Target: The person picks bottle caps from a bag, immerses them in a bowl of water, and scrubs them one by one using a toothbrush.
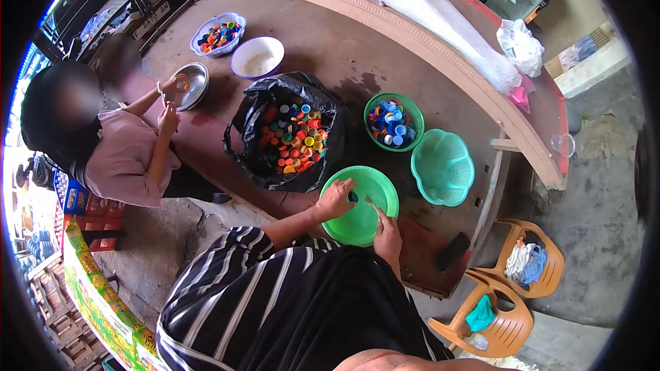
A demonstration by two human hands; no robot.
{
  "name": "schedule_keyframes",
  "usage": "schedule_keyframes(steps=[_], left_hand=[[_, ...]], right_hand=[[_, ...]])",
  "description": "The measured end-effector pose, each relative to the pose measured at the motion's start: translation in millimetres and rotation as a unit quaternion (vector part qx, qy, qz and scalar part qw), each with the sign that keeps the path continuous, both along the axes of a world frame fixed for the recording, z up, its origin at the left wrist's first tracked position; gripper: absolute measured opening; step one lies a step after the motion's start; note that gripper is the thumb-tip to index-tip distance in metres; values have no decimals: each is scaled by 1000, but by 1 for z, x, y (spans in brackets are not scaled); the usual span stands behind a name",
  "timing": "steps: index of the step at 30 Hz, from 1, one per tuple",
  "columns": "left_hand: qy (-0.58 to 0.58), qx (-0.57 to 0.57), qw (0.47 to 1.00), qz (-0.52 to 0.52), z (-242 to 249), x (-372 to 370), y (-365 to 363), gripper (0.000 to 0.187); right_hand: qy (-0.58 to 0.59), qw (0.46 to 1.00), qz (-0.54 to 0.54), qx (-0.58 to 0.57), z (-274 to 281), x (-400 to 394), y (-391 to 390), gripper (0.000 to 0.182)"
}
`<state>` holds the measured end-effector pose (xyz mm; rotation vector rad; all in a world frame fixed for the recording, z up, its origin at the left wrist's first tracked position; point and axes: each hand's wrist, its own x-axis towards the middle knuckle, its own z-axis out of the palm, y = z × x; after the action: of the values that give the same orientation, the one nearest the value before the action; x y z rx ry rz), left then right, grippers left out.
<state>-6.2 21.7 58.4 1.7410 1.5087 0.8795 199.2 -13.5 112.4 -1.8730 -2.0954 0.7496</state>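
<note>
My left hand (335, 199) is closed on a dark bottle cap (353, 197), above the left part of a bright green basin (357, 228). In my right hand (388, 235), over the basin's right rim, is a thin brush-like stick (372, 203) whose pale tip points toward the cap. The two do not appear to touch. What lies in the basin is hard to make out. Just beyond my left hand, a black plastic bag (237, 141) stands open, full of loose bottle caps (300, 139) in red, orange, yellow and other colours.
A green basket (370, 104) of mostly blue caps and a mint-green basket (443, 189) stand right. Farther back are a cap-filled basket (238, 20) and a white-purple bowl (276, 55). A co-worker (124, 144) works over a metal bowl (199, 86). Orange chairs (512, 326) stand lower right.
</note>
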Motion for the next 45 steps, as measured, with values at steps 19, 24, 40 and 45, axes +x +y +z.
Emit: schedule_keyframes(steps=[19, 24, 40, 45], left_hand=[[-17, 197, 979, 53, 23, 10, 66, 47], [-12, 166, 979, 120, 14, -29, 0, 30], [49, 82, 943, 320, -30, -175, -52, 18], [52, 76, 959, 267, -40, -182, -13, 17]], right_hand=[[46, 998, -15, 36, -20, 48, -26, 37], [54, 997, 33, 48, -34, 37, -29, 38], [36, 998, 56, -10, -9, -26, -42, 39], [24, 999, 17, -18, -8, -47, -56, 37]])
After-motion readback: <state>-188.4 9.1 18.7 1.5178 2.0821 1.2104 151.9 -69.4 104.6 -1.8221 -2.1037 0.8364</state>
